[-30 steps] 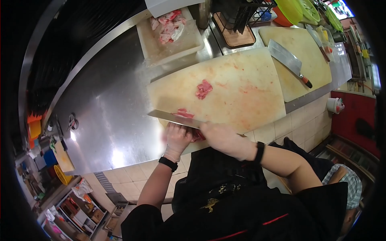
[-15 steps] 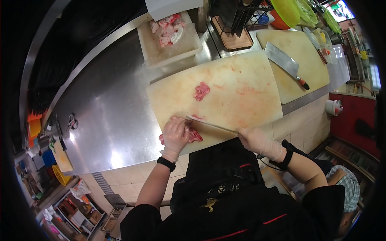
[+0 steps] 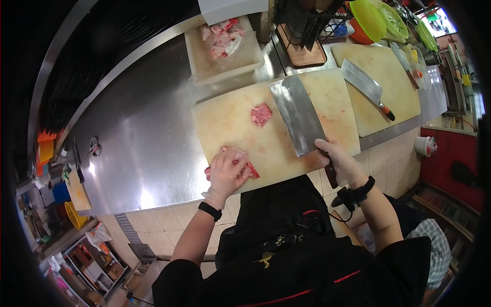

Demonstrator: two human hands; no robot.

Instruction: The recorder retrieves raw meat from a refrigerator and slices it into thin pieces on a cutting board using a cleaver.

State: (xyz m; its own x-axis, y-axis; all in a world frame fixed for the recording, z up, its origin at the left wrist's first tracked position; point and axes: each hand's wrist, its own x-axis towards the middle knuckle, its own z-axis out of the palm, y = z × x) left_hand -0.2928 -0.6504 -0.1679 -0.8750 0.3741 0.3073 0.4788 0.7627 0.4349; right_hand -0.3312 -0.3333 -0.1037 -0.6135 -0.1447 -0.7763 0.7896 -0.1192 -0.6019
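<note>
At the near left corner of a large pale cutting board (image 3: 225, 123), my left hand (image 3: 225, 176), in a clear glove, grips a chunk of raw red meat (image 3: 252, 171). Its fingers cover much of the chunk. My right hand (image 3: 343, 162), also gloved, is closed around the dark handle of a cleaver (image 3: 299, 115). The broad grey blade lies with its flat side facing up over the board, slanting away to the far left, apart from the meat. Between the blade and the board's left side sits a small pile of cut meat (image 3: 261, 114).
A white tub (image 3: 225, 74) holding fatty raw meat stands behind the board. To the right, a second cutting board (image 3: 394, 92) bears another cleaver (image 3: 362, 82). A knife rack (image 3: 307, 25) and green bowls (image 3: 369, 20) stand at the back. Scissors (image 3: 95, 147) lie on the steel counter (image 3: 148, 138).
The cleaver has moved right, away from my left hand, and turned from edge-on to flat. The sliver of meat beside its blade no longer shows there. My left hand stays on the chunk.
</note>
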